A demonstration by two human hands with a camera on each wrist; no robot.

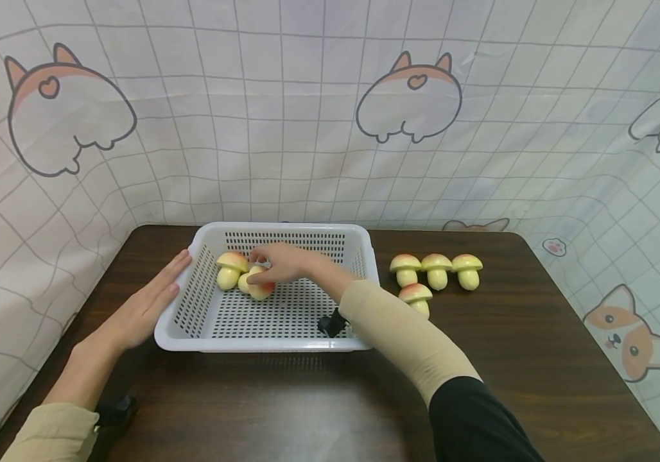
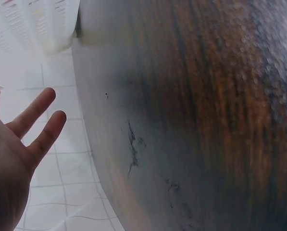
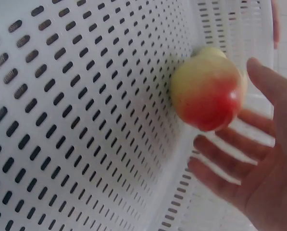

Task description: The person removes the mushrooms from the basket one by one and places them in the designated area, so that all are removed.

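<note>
My left hand (image 1: pixel 139 314) lies with straight fingers against the left rim of a white perforated basket (image 1: pixel 312 344); in the left wrist view that hand (image 2: pixel 13 154) has its fingers spread. Inside the basket, my right hand (image 1: pixel 286 262) is at a toy mushroom (image 1: pixel 261 290) with a yellow and red cap. The right wrist view shows the hand (image 3: pixel 268 168) with fingers and thumb apart around the cap (image 3: pixel 208 96), not closed on it. Another mushroom (image 1: pixel 229 269) stands to its left, and a pale rounded piece (image 1: pixel 243 283) shows between them.
Right of the basket, three mushrooms stand in a row on the dark wooden table (image 1: pixel 515 359), with a fourth mushroom (image 1: pixel 415 300) in front, partly hidden by my right sleeve. A patterned cloth (image 1: pixel 284 128) hangs behind the table and along its sides.
</note>
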